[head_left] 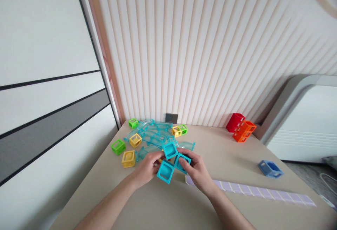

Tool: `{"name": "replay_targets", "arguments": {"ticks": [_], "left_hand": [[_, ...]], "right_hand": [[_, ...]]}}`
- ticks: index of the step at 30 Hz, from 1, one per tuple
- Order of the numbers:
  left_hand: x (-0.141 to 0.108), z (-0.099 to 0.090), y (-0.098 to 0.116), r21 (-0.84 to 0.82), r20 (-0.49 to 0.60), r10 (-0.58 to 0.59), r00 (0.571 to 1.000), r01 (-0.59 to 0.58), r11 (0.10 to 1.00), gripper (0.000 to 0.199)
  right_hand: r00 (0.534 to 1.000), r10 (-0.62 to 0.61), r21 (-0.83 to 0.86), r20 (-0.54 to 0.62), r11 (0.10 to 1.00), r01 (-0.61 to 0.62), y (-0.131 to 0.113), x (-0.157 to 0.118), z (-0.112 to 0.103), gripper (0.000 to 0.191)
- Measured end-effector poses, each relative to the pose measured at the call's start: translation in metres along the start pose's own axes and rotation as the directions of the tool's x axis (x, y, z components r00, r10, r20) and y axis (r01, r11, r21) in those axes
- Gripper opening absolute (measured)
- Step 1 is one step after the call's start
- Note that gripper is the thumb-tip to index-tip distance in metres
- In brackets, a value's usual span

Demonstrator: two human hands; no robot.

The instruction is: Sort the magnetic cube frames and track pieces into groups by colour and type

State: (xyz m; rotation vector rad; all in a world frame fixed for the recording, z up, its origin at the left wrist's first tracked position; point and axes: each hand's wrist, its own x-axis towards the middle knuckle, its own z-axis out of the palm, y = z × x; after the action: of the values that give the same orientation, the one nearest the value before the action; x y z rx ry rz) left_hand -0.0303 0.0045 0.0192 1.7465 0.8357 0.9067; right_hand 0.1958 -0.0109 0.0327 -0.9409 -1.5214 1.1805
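Note:
Three turquoise open-faced cube blocks are gathered between my hands above the table: an upper block (170,150), a lower block (165,172) and a right-hand block (185,159). My left hand (146,169) grips the lower one from its left side, fingers partly hidden behind it. A bit of yellow shows by those fingertips, too covered to name. With its thumb over the front, my right hand (198,169) is closed on the right-hand block. The blocks touch or nearly touch at their corners; whether they are joined I cannot tell.
Behind my hands lies a pile of clear turquoise track pieces (155,133). Around it are yellow blocks (128,159) and green blocks (118,147). Red blocks (235,122) and orange blocks (244,131) stand far right, a blue block (270,169) nearer. A lilac strip (263,192) crosses the right side.

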Motion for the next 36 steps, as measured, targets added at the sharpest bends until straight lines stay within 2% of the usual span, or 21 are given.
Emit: {"name": "replay_targets", "arguments": {"ticks": [4,10,24,28,30,34,36], "left_hand": [[0.0,-0.001,-0.001,0.037,0.008,0.015,1.0,-0.015,0.999,0.024],[0.0,-0.003,0.003,0.085,0.018,0.066,0.998,-0.067,0.994,0.017],[0.0,-0.003,-0.007,0.066,0.005,-0.02,1.0,0.02,0.998,0.02],[0.0,-0.005,-0.001,0.155,0.014,-0.011,1.0,0.008,0.988,0.01],[-0.001,-0.008,0.001,0.233,0.025,0.023,0.999,-0.028,0.972,0.006],[-0.004,-0.012,-0.005,0.414,0.066,0.124,0.99,-0.141,0.899,0.011],[-0.005,-0.014,-0.01,0.44,0.078,0.164,0.983,-0.181,0.88,0.017]], "right_hand": [[0.998,-0.057,-0.048,0.026,0.997,0.058,-0.003,0.0,0.0,0.031],[0.996,-0.076,-0.086,0.038,0.993,0.079,-0.004,0.001,-0.001,0.03],[0.998,-0.054,-0.087,0.018,0.995,0.055,-0.003,-0.001,0.001,0.035],[0.998,0.06,0.047,-0.011,0.997,-0.06,-0.003,-0.001,0.004,0.037],[0.997,0.07,0.079,-0.024,0.995,-0.068,-0.002,-0.001,0.005,0.032],[0.997,0.071,0.075,-0.027,0.995,-0.069,-0.001,0.0,0.006,0.034],[0.996,0.084,0.086,-0.034,0.993,-0.08,-0.002,0.0,0.006,0.035]]}}
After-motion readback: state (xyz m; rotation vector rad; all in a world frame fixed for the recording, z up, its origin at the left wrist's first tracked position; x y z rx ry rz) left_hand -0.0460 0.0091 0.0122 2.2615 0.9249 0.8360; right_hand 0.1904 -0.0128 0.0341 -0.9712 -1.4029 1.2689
